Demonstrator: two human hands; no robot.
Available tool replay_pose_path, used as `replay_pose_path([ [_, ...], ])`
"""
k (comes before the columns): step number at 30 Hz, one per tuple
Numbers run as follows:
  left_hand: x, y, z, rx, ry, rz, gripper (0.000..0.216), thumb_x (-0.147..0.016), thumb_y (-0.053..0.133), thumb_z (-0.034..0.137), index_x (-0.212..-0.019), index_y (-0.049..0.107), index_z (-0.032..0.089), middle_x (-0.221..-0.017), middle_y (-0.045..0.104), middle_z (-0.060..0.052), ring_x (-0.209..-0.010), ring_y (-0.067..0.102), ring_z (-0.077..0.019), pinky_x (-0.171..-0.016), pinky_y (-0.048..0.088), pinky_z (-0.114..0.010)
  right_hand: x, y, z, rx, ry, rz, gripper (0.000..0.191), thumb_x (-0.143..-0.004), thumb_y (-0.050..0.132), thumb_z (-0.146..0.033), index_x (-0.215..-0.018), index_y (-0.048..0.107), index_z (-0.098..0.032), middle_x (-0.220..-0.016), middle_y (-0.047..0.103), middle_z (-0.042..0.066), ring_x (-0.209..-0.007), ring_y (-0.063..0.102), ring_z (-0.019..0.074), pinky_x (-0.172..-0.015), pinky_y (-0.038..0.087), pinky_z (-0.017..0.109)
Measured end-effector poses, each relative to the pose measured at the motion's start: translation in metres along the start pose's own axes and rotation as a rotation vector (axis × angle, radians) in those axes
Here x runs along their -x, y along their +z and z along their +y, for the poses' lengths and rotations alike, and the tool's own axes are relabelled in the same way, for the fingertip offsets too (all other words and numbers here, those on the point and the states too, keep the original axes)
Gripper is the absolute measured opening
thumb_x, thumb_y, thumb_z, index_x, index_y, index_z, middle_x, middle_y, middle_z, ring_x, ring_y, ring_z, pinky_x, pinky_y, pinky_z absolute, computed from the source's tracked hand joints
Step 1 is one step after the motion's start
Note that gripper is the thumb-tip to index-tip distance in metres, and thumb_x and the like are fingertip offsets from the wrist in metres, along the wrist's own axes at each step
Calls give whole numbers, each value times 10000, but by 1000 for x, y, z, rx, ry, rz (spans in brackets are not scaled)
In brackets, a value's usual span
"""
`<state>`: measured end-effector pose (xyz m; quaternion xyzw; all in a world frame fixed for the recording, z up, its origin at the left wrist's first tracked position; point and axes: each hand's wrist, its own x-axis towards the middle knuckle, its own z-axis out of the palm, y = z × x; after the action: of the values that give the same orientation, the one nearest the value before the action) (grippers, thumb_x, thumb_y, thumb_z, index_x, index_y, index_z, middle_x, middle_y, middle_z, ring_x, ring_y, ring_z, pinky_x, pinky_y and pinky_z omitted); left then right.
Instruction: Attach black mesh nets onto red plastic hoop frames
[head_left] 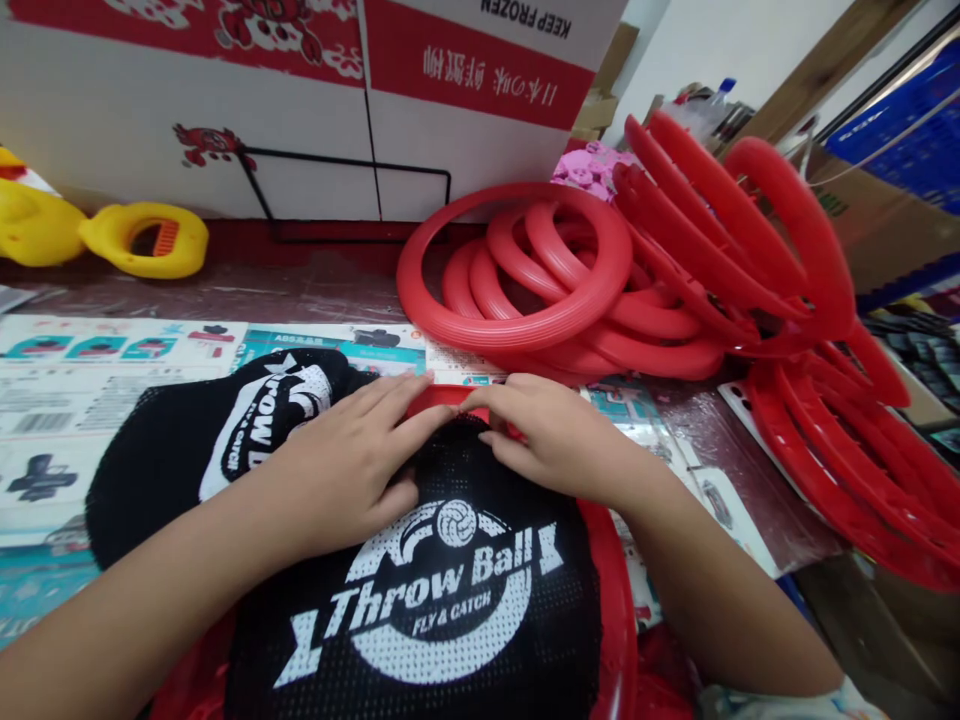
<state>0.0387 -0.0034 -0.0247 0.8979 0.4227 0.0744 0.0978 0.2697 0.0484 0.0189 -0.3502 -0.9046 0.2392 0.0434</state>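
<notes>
A black mesh disc (442,560) printed "Throw Ball Fly & Catch" lies over a red plastic ring (615,590) right in front of me. My left hand (367,450) is at the mesh's far edge, its fingers bent and closed on the fabric by the rim. From the other side, my right hand (540,440) pinches the same edge between thumb and index finger. The two index fingertips nearly meet over the rim. Other black printed mesh pieces (172,450) lie beneath and left of my left forearm.
Red rings (517,335) are heaped at the back centre, with more red ring parts (862,470) stacked to the right. Yellow plastic pieces (150,240) lie back left. A large white-and-red carton (300,110) and a black wire frame (345,160) stand behind. Printed cardboard (37,400) covers the table.
</notes>
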Motion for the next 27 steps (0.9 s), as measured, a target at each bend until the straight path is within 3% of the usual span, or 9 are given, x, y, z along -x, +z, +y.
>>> replay_pose_path([
  [6,0,-1,-1,27,-9,-38,562,-840,463,219,-1393,480,122,-1425,455,-231,-1282,497,-396,-1051,461,-583,1,-3,18,-338,78,6,304,-874,533,-49,-1157,574,-154,-788,611,-26,-695,560,122,-689,417,244],
  [12,2,1,-2,0,20,-8,560,-852,451,223,-1404,478,136,-1410,458,-242,-1263,513,-409,-1021,480,-608,-1,2,30,-478,109,3,278,-896,531,-77,-1155,548,-176,-732,523,-61,-642,494,106,-646,391,234],
  [27,2,-2,-1,-19,6,2,545,-863,415,224,-1395,507,144,-1397,471,-234,-1242,522,-394,-1025,471,-595,-7,13,35,-409,90,50,251,-880,539,-73,-1112,554,-164,-758,548,-44,-663,509,112,-667,385,237],
])
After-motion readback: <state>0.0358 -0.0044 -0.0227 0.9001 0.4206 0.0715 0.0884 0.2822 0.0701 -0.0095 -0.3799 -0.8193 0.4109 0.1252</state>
